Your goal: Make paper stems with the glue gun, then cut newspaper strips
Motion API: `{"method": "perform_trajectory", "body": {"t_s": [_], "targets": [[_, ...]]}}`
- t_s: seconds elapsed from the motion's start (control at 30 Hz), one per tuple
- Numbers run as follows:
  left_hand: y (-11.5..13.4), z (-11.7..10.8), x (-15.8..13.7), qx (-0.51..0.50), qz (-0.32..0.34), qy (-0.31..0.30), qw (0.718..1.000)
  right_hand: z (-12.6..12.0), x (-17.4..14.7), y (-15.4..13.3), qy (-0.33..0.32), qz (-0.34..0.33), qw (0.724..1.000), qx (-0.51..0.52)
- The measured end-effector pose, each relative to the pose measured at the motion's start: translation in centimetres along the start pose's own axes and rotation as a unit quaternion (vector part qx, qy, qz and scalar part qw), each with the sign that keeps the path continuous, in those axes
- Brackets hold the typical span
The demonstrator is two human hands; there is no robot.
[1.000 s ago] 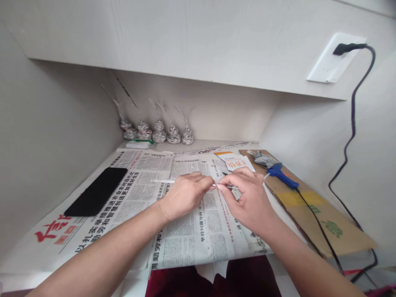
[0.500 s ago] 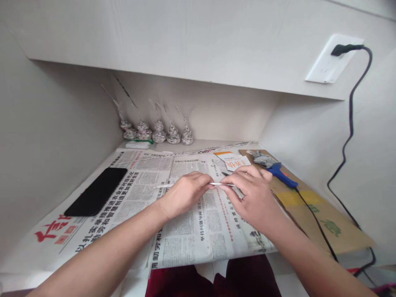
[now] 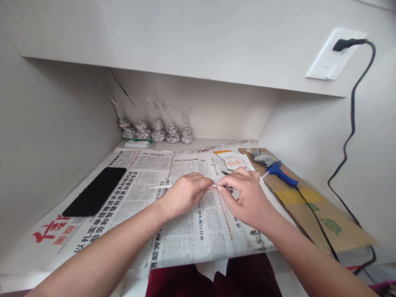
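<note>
A thin white rolled-paper stick (image 3: 160, 187) runs crosswise over the newspaper (image 3: 182, 243). My left hand (image 3: 187, 192) is closed round it, with one end poking out to the left. Thumb and fingers of my right hand (image 3: 244, 196) pinch the same stick just to the right, so the fingertips of both hands almost meet. Most of its length is hidden by the fingers. A dark pointed tip (image 3: 225, 172) shows beside my right index finger; the rest of that object is covered.
Several newspaper-coil gourd shapes (image 3: 158, 133) line the back wall. Long paper sticks (image 3: 198, 151) lie before them. A black phone (image 3: 95, 192) rests at left. On the right, a blue glue gun (image 3: 281, 174) lies on cardboard (image 3: 328, 222), its cord trailing forward, near a printed card (image 3: 235, 161).
My right hand's fingers have shifted left along the stick and curled in more, closing the gap to my left fingertips. My left hand stays nearly in place.
</note>
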State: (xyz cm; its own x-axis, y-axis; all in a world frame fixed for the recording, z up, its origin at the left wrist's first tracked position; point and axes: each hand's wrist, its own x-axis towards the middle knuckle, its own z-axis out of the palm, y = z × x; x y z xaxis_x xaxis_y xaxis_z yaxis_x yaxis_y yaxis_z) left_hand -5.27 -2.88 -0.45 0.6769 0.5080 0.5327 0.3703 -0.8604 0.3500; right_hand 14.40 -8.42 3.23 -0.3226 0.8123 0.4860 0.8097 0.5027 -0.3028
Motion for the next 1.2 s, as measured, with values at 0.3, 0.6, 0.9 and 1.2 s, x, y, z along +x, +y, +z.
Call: {"method": "perform_trajectory", "body": {"t_s": [0.3,0.6,0.9,1.2], "targets": [[0.0,0.2,-0.1,0.004,0.0,-0.015,1.0,0.1,0.3,0.0,-0.029,0.025,0.999,0.032],[0.2,0.2,0.0,0.018,0.007,-0.013,1.0,0.2,0.5,-0.2,-0.033,0.072,0.993,0.086],[-0.3,0.4,0.0,0.02,-0.013,-0.01,1.0,1.0,0.5,1.1,-0.087,0.162,0.966,0.184],[-0.6,0.6,0.3,-0.03,-0.026,0.023,0.999,0.4,-0.2,1.8,-0.026,0.061,0.997,0.026]]}}
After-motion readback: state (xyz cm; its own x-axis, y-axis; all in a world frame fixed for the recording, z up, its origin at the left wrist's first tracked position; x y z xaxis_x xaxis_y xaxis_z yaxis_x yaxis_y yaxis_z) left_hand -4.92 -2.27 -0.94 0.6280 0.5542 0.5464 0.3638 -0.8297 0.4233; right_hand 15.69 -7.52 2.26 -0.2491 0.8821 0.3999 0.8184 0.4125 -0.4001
